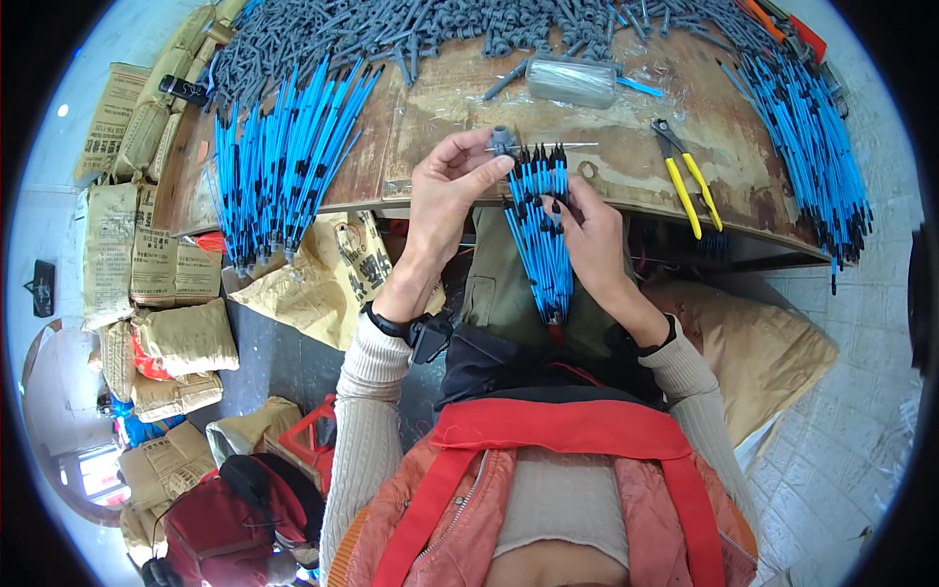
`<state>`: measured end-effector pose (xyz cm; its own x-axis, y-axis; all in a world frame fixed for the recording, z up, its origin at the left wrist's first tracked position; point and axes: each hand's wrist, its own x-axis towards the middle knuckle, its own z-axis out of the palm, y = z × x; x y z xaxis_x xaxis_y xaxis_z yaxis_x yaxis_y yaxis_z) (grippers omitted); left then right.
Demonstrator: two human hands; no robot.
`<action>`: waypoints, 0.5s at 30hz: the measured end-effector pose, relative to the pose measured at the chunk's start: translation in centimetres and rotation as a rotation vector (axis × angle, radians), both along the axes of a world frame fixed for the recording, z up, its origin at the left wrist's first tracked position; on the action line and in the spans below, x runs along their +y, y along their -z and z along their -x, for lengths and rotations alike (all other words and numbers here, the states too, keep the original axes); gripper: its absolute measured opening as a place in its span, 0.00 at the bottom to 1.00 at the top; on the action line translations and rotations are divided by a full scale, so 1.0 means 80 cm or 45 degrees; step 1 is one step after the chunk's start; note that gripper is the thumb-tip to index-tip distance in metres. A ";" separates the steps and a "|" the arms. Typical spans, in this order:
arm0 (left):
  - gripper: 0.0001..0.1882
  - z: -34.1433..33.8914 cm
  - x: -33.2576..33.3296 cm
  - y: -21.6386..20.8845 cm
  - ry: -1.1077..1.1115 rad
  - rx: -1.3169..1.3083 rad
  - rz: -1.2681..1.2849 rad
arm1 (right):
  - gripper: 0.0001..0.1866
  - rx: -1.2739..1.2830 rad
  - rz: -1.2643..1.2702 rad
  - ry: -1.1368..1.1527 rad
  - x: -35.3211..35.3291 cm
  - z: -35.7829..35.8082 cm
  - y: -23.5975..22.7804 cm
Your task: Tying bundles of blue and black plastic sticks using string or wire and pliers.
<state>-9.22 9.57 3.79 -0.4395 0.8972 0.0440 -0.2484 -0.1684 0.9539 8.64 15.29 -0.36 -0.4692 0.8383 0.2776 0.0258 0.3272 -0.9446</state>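
My left hand point(452, 181) is closed, its thumb and fingers pinching a grey plastic fitting point(502, 140) at the table's front edge. A thin, pale needle-like rod point(577, 145) runs out to the right beside the fitting. In front of me, a bundle of thin blue rods with black ends point(538, 254) hangs down from the edge over my lap, narrowing toward the bottom. My right hand point(595, 240) is closed at the bundle's right side, with thumb and fingertips on the blue rods near their black parts. Exactly how many rods it grips is hidden.
Grey plastic parts point(323, 49) are heaped along the back of the wooden table point(440, 108). More blue rods lie at the left point(284, 161) and right point(807, 157). A clear box point(571, 83) and yellow-handled pliers point(688, 178) rest between. Paper sacks point(176, 245) stack at left.
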 end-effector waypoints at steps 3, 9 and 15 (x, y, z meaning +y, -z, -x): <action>0.21 0.002 -0.005 -0.003 -0.003 0.058 0.034 | 0.14 -0.003 -0.030 0.004 -0.001 0.003 -0.004; 0.22 -0.010 -0.009 -0.008 -0.046 0.224 0.042 | 0.12 -0.005 0.196 -0.101 0.007 0.000 0.001; 0.22 -0.009 -0.012 -0.008 -0.061 0.375 0.128 | 0.10 -0.180 0.060 -0.093 0.002 -0.002 -0.015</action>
